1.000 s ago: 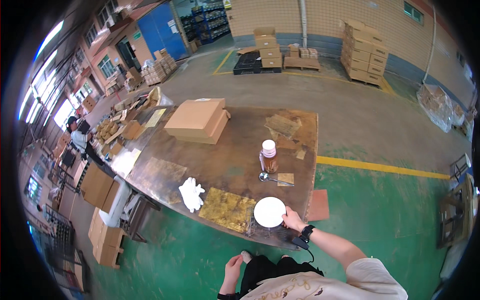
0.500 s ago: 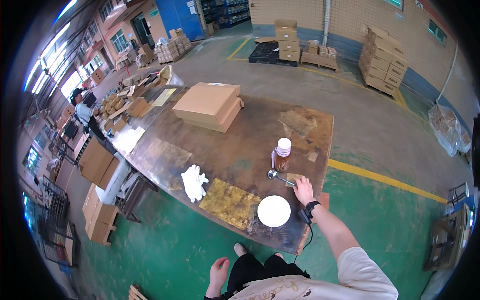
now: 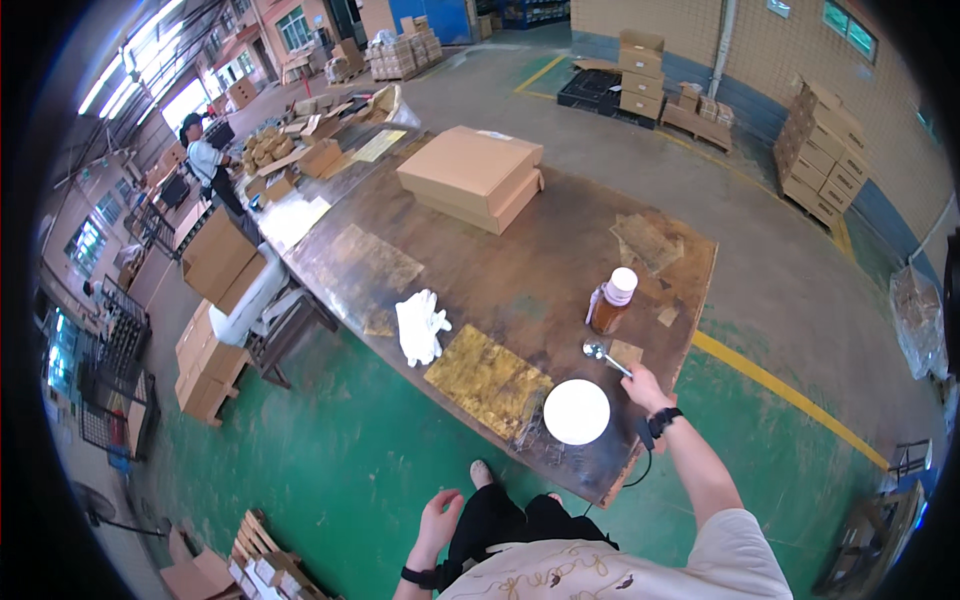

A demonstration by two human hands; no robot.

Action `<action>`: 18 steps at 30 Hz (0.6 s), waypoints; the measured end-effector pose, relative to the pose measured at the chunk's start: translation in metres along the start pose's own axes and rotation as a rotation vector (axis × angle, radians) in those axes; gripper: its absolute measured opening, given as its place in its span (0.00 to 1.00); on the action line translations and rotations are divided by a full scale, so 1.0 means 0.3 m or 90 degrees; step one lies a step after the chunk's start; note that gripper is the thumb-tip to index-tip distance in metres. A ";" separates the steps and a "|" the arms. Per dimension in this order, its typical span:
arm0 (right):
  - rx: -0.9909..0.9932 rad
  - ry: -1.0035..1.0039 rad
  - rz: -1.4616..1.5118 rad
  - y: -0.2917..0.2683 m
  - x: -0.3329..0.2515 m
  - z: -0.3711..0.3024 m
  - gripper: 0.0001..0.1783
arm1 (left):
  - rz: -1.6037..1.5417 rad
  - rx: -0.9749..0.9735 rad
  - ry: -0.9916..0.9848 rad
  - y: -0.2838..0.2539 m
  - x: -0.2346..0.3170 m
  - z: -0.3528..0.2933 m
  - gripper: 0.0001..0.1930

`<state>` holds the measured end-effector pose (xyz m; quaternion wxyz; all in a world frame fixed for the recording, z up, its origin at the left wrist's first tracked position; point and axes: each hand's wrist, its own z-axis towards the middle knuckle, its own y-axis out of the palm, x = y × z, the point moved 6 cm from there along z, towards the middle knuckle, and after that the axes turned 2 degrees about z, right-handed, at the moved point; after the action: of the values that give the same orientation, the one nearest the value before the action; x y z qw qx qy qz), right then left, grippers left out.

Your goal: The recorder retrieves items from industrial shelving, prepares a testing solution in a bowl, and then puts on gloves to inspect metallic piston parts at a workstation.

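My right hand (image 3: pixel 648 390) is closed on the handle end of a metal spoon (image 3: pixel 613 363) near the table's right edge. The spoon's bowl points away to the left; whether it rests on the tabletop I cannot tell. Just beyond it stands a bottle (image 3: pixel 607 312) with a white cap, brownish lower part and a pale strap at its side. A round white dish-like object (image 3: pixel 577 411) lies left of my right wrist. My left hand (image 3: pixel 438 520) hangs in front of my body, off the table, empty with its fingers loosely bent and apart.
White gloves (image 3: pixel 421 328) lie on the worn brown table (image 3: pixel 520 280), beside a yellowish stained patch (image 3: pixel 487 385). Cardboard boxes (image 3: pixel 470 175) are stacked farther back. A black cable (image 3: pixel 645 470) runs by the table's right corner. Another person (image 3: pixel 208 165) stands far left.
The spoon's handle has come up into my right hand's grip, where the fingers rested at its end before. The view has shifted, moving the table rightward in the picture.
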<state>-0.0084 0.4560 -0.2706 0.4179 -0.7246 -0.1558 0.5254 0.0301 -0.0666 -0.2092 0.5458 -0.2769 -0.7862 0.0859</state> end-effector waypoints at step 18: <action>-0.053 0.025 0.134 0.016 -0.239 -0.479 0.13 | 0.218 -0.331 -0.158 0.201 -0.461 -0.065 0.38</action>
<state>0.0902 0.3419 -0.2148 0.3333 -0.7638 -0.0922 0.5450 0.1029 -0.0930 -0.3401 0.3348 -0.5220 -0.7844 0.0062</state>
